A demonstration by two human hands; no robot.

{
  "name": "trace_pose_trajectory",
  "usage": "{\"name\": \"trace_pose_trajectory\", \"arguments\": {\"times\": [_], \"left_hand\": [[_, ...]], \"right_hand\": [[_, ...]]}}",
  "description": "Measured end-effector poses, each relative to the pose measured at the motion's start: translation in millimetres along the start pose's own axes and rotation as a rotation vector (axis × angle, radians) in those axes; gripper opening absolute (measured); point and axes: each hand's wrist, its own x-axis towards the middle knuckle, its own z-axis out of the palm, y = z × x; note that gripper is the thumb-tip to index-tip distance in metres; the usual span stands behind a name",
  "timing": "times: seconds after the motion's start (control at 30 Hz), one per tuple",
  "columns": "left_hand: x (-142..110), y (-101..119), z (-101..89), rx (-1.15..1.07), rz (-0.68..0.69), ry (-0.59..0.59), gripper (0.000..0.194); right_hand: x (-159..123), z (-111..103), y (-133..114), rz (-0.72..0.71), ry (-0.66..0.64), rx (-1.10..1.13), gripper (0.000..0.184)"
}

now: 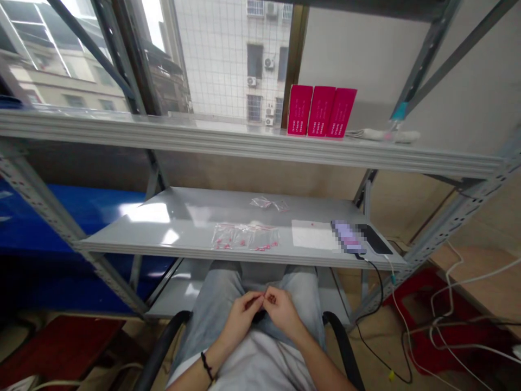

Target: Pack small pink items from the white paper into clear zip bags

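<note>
Both of my hands are down in my lap, below the front edge of the grey metal shelf (163, 244). My left hand (243, 316) and my right hand (281, 310) meet fingertip to fingertip, each pinched on a tiny pink-red piece (264, 297) that is too small to name. A dark bracelet circles my left wrist. On the shelf just above lie clear plastic bags of small pink parts (246, 238), another small clear bag (268, 204) farther back, and a white sheet (312, 234) with a few pink specks.
Two phones (360, 238) lie at the shelf's right end, cables trailing to the floor. Three magenta boxes (321, 111) stand on the upper shelf beside a white cloth-like item (385, 134). Chair armrests (344, 342) flank my legs. A red stool (423, 304) and loose cables sit at right.
</note>
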Motion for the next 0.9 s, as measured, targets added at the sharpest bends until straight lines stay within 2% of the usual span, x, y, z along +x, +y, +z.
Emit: {"name": "trace_pose_trajectory", "arguments": {"times": [0.2, 0.47, 0.57, 0.7, 0.8, 0.9], "left_hand": [[-0.5, 4.4, 1.2, -0.026, 0.020, 0.007, 0.031], [1.1, 5.0, -3.6, 0.074, 0.022, -0.005, 0.039], [-1.1, 8.8, -3.9, 0.288, 0.098, 0.011, 0.037], [-4.0, 8.8, -4.9, 0.554, 0.218, 0.049, 0.028], [-3.2, 8.3, -7.9, 0.630, 0.217, 0.050, 0.024], [-1.5, 10.5, -12.1, 0.638, 0.194, 0.002, 0.022]], "right_hand": [[-2.4, 1.9, -3.3, -0.040, -0.050, 0.056, 0.017], [-1.5, -1.9, -0.7, -0.018, -0.117, 0.148, 0.028], [-4.7, -2.0, -6.9, -0.019, -0.097, 0.027, 0.030], [-9.3, -0.6, -13.3, -0.081, 0.018, -0.280, 0.023], [-8.6, -3.1, -11.5, -0.080, 0.092, -0.382, 0.021], [-6.3, -10.2, -9.7, -0.075, 0.090, -0.348, 0.015]]}}
